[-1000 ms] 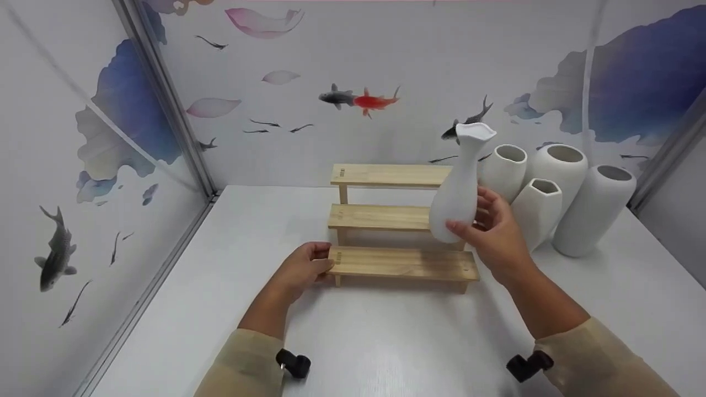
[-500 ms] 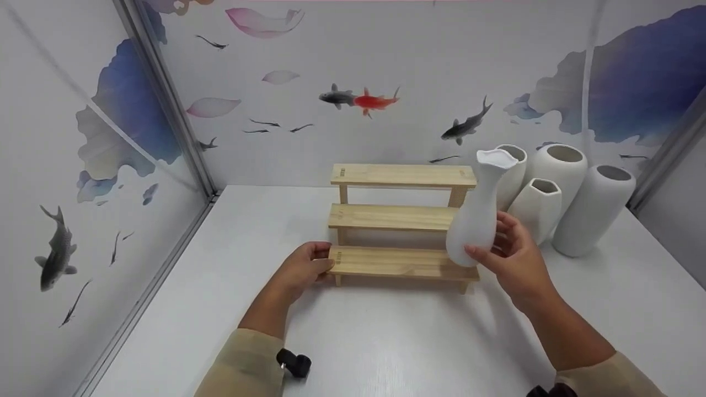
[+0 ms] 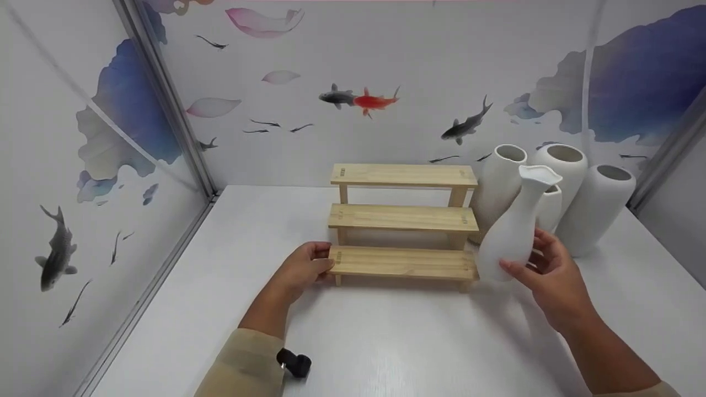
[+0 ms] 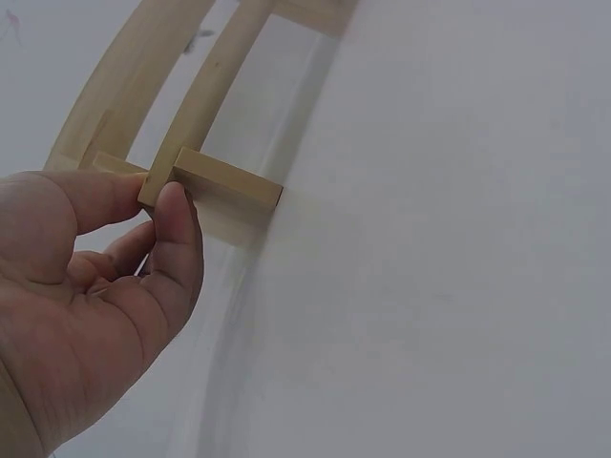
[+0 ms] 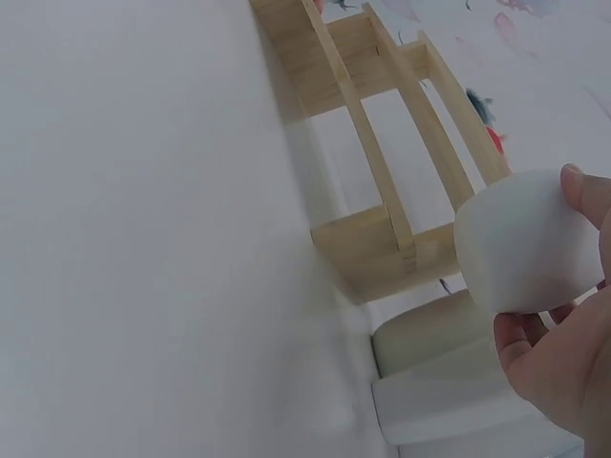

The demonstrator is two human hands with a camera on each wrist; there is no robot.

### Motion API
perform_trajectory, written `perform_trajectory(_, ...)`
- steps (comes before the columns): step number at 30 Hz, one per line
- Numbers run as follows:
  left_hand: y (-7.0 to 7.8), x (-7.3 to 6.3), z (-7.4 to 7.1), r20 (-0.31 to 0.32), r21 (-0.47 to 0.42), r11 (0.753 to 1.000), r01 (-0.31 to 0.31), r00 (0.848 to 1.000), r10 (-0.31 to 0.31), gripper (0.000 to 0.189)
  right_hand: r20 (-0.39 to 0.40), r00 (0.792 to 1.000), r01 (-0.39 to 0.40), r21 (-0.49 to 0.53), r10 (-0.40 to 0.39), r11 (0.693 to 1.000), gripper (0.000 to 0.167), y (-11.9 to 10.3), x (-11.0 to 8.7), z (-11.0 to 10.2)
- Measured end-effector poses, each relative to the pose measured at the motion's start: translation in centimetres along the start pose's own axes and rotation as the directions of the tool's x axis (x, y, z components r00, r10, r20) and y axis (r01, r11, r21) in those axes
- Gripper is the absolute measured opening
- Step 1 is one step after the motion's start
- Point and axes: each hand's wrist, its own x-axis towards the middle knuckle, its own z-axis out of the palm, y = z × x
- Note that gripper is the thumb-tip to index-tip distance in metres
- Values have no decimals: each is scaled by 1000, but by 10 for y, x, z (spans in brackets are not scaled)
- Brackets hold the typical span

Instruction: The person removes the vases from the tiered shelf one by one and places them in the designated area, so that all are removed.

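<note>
A three-step wooden display stand [image 3: 402, 262] stands on the white table, its three shelves bare. My left hand [image 3: 300, 270] pinches the left end of its lowest shelf; the left wrist view shows thumb and fingers [image 4: 177, 239] on the board's end. My right hand [image 3: 560, 278] grips the lower body of a white vase [image 3: 507, 242] with a narrow neck and wavy rim. Held slightly tilted, this vase is just right of the stand's lowest shelf. In the right wrist view its rounded base [image 5: 520, 243] is raised off the table.
Several other white vases stand at the right: a round-mouthed one [image 3: 496, 187] beside the stand, a wide one [image 3: 568, 157] behind, a tall one [image 3: 598, 209] farthest right. A smaller one [image 3: 550, 209] is partly hidden. A printed wall [image 3: 386, 49] closes the back.
My right hand has carried the narrow-necked vase rightward and down, from in front of the shelves to beside the stand. The left hand and the stand have stayed put.
</note>
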Motion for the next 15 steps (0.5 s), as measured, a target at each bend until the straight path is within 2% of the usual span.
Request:
perform_trajectory(8, 0, 0, 0, 0, -4, 1000, -5, 1000, 5, 47, -27, 1000, -2, 12, 2, 1000, 94, 10, -9, -26)
perform_trajectory(15, 2, 0, 0, 1, -4, 1000, 6, 1000, -6, 47, -48, 998, 46, 98, -41, 994, 85, 21, -19, -52)
